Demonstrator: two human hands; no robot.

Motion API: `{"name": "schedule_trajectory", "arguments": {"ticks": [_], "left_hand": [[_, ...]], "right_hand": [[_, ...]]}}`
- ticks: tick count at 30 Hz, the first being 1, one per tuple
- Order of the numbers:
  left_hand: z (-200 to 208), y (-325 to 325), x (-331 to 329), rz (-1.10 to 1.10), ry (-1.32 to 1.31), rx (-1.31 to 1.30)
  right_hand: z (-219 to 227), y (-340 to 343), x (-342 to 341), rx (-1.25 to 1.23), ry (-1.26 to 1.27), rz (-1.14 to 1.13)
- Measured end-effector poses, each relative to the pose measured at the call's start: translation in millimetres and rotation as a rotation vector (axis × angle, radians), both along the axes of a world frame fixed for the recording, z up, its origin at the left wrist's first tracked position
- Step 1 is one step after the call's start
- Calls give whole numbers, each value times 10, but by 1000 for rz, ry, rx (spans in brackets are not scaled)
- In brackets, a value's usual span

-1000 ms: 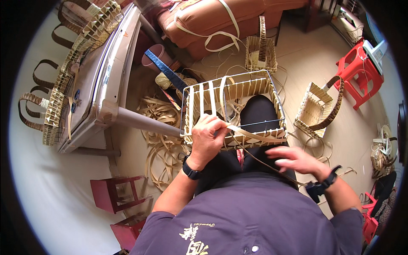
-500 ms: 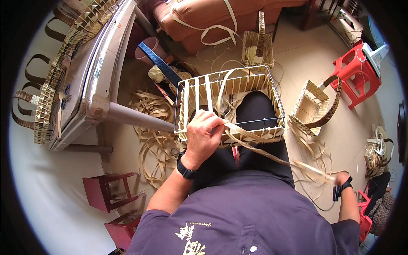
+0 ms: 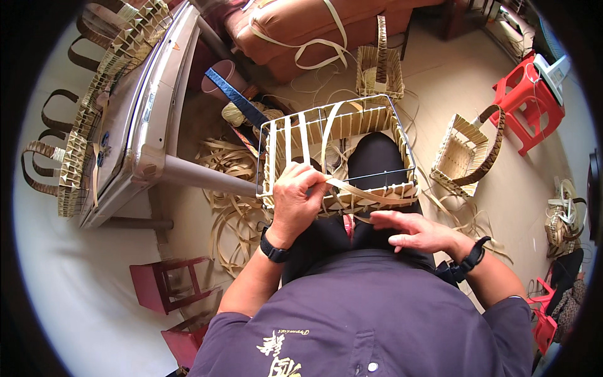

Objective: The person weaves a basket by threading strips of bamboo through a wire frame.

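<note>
A rectangular wire-frame basket (image 3: 402,196) rests on my thighs, its sides wrapped with pale tan strips. Several strips run across its left part, and the rest of that face shows bare wire. At the near edge, left of the middle, my left hand (image 3: 295,198) pinches a tan strip (image 3: 355,191) between thumb and fingers. That strip runs rightward from my grip along the near side. My right hand (image 3: 422,232) is just below the basket's near right part, fingers stretched out and thumb apart. Nothing shows in it.
A table (image 3: 151,125) stands at left with handled baskets on it. Loose strips (image 3: 232,213) lie heaped on the floor. Finished-looking baskets (image 3: 461,154) sit at right and behind. A red stool (image 3: 534,100) is far right; small dark-red stools (image 3: 166,283) stand lower left.
My right hand has come back from the far right to near the basket and its fingers are now spread from the strip. My left hand keeps its pinch.
</note>
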State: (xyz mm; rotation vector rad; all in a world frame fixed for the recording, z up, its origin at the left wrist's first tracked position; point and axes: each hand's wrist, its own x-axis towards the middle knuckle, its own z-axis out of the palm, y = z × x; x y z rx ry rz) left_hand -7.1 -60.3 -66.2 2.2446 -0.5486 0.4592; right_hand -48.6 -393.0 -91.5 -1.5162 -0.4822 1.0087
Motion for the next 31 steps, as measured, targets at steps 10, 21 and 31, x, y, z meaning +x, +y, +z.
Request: {"name": "schedule_trajectory", "arguments": {"ticks": [10, 21, 31], "left_hand": [[44, -9, -39, 34, 46, 13], [88, -47, -30, 30, 38, 16], [98, -48, -52, 31, 34, 14]], "right_hand": [[99, 178, -54, -140, -627, -156], [15, 269, -7, 13, -254, -68], [-400, -586, -140, -196, -138, 103]]}}
